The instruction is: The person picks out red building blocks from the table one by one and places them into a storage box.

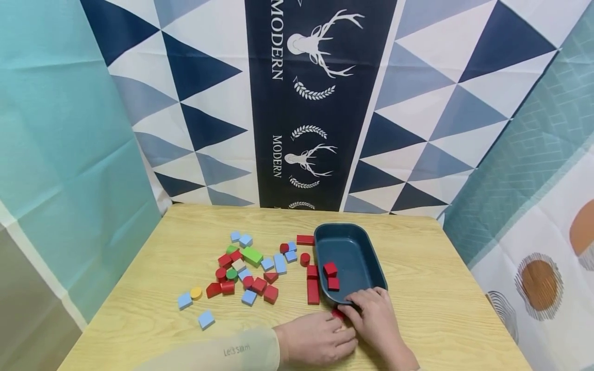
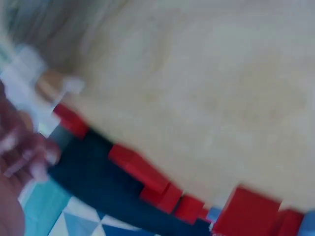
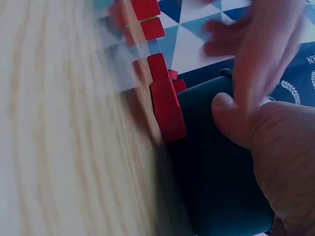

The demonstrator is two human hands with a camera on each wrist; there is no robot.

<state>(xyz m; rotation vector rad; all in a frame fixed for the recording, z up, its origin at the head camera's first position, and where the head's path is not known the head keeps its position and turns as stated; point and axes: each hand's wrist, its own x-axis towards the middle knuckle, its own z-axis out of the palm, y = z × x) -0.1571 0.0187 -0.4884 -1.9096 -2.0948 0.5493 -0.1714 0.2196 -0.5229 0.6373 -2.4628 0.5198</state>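
My right hand (image 1: 375, 320) grips the near rim of the dark blue bin (image 1: 378, 265), its thumb (image 3: 224, 103) against the outer wall. Just left of it, my left hand (image 1: 320, 337) hovers low with bent fingers; blur and overlap leave me unable to tell whether it holds anything. A small red block (image 1: 337, 314) shows between the hands at the bin's near end. Two red cubes, one of them a red cube (image 1: 330, 269), lie inside the bin. Along its left wall lies a long red block (image 1: 313, 292) with a red cube (image 1: 312, 271) behind it.
Left of the bin, several red, blue and green blocks are scattered, among them a green block (image 1: 252, 256) and a red cube (image 1: 271, 294). Farther left lie a yellow disc (image 1: 196, 293) and a blue block (image 1: 206, 320). Patterned cloth (image 1: 204, 103) hangs behind the table.
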